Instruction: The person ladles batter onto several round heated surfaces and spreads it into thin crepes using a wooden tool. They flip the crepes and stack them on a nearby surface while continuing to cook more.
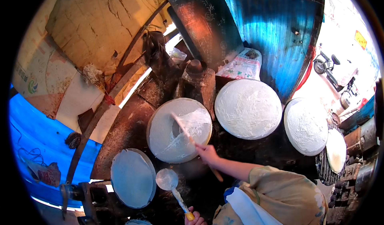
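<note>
- The right hand (208, 155), reached by a bare forearm from a tan sleeve (280, 189), holds a stick (185, 131); its grip is closed around the stick partway along its length.
- The stick is long, thin and slightly blurred. Its long axis runs diagonally: the far tip points away and to the left, over a disc (170, 142), and the other end sticks out behind the hand, toward the near side and to the right.
- This disc is round and white, with a rough, brighter patch on its right half and a dark spot near its middle. Whether the stick touches it, I cannot tell.
- The left hand (195, 218), at the lower edge of the view, has its grip closed on the yellow end of a ladle (167, 180).
- The ladle slants much like the stick. Its round, whitish bowl points away and to the left, between the disc and a small disc (133, 180), above the dark bench (248, 153).
- The small disc, pale blue-grey, sits toward the left edge of the bench.
- Along the far edge stand a brown stump (198, 83), behind the disc, and a big disc (248, 109), white and lumpy.
- Toward the right edge are another disc (306, 128), white and rough, and a pale oval (336, 151) on something black and ridged.
- Behind is a blue wall (276, 41); a bicycle (330, 69) stands in bright light to the right.
</note>
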Available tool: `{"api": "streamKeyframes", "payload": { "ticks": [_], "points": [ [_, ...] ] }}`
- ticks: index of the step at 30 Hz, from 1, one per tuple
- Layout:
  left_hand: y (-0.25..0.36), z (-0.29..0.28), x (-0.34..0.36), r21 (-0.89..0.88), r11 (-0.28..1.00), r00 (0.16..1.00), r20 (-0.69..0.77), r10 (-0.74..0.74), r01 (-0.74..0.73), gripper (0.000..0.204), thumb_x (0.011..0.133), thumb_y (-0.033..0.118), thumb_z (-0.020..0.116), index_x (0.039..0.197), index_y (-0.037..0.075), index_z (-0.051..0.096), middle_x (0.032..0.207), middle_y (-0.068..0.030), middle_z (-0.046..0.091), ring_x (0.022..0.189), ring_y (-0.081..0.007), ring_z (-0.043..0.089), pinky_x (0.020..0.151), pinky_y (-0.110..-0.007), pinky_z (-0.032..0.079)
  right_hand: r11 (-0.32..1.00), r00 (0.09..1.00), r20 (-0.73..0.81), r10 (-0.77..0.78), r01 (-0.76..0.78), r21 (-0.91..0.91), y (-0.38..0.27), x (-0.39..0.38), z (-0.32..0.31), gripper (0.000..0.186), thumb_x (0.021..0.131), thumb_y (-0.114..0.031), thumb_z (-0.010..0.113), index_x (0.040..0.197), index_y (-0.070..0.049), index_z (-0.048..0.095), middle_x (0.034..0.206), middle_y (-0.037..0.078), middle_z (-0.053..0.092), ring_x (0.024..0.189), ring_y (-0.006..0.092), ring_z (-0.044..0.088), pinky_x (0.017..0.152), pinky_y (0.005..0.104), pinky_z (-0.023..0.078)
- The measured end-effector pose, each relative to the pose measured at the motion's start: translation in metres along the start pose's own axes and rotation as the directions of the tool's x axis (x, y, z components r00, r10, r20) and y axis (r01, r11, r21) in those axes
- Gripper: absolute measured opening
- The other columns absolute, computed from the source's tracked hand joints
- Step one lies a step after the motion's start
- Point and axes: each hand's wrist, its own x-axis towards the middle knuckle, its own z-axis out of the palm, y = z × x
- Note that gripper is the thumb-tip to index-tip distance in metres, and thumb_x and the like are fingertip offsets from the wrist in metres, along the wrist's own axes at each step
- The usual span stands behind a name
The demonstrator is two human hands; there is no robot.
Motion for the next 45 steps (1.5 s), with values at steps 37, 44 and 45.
{"api": "streamKeyframes", "payload": {
  "ticks": [37,44,45],
  "points": [
    [-0.008,0.059,0.222,0.536,0.835,0.908,-0.279,0.313,-0.123,0.028,0.087,0.007,0.050,0.107,0.019,0.035,0.074,-0.0024,0.044,0.051,-0.0098,0.040,0.047,-0.026,0.038,0.935,0.867,0.390,0.310,-0.352,0.039,-0.041,0.004,-0.018,0.020,0.085,-0.024,0.063,0.098,-0.008,0.062,0.058,-0.003,0.047,0.041,0.0065,0.040,0.035,0.0207,0.029],
    [0.008,0.059,0.206,0.440,0.897,0.929,-0.312,0.198,-0.043,0.009,0.089,0.009,0.051,0.093,0.015,0.046,0.064,0.0013,0.040,0.048,-0.0070,0.039,0.045,-0.023,0.036,0.981,0.966,0.174,0.192,-0.187,-0.046,-0.025,0.004,-0.030,0.020,0.089,-0.028,0.059,0.080,-0.010,0.055,0.052,-0.003,0.040,0.035,0.0071,0.035,0.031,0.0203,0.025],
    [0.010,0.048,0.212,0.397,0.918,0.950,-0.279,0.140,-0.018,0.007,0.089,0.009,0.051,0.091,0.014,0.047,0.061,0.0021,0.039,0.046,-0.0062,0.038,0.044,-0.022,0.035,0.968,0.936,0.252,0.245,-0.249,-0.013,-0.012,-0.002,-0.017,0.019,0.089,-0.026,0.058,0.080,-0.010,0.054,0.052,-0.002,0.041,0.036,0.0077,0.036,0.031,0.0203,0.026]
  ]
}}
